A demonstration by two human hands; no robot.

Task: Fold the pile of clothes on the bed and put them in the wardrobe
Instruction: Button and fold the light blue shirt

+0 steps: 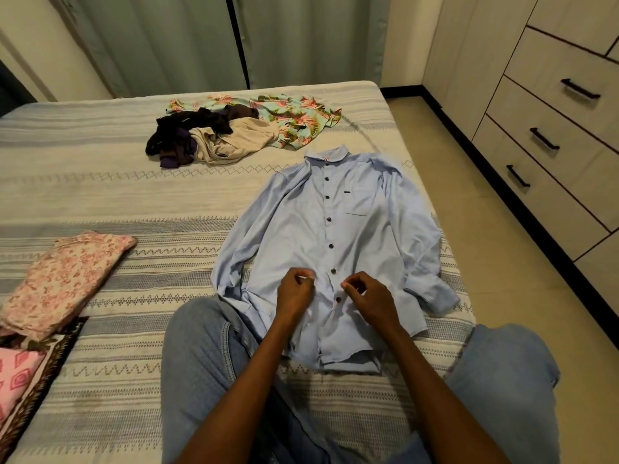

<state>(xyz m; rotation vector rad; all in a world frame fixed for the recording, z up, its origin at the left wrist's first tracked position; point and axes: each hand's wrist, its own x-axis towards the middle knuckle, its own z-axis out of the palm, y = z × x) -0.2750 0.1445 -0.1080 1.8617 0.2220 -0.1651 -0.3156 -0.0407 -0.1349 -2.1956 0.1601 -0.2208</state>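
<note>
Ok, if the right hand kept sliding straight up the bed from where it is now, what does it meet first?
Probably nothing but the light blue shirt itself: the right hand would run up the front toward the chest pocket, then the collar. Depth is uncertain.

A home bedroom. A bed with a striped woven cover point(100, 195) fills it. Cream wardrobe drawers with black handles point(552, 135) and pale green curtains point(160, 38) line the walls.

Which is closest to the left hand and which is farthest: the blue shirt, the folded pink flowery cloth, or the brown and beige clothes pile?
1. Blue shirt: right under the left hand.
2. Folded pink flowery cloth: off to the left.
3. Brown and beige clothes pile: far up the bed.
</note>
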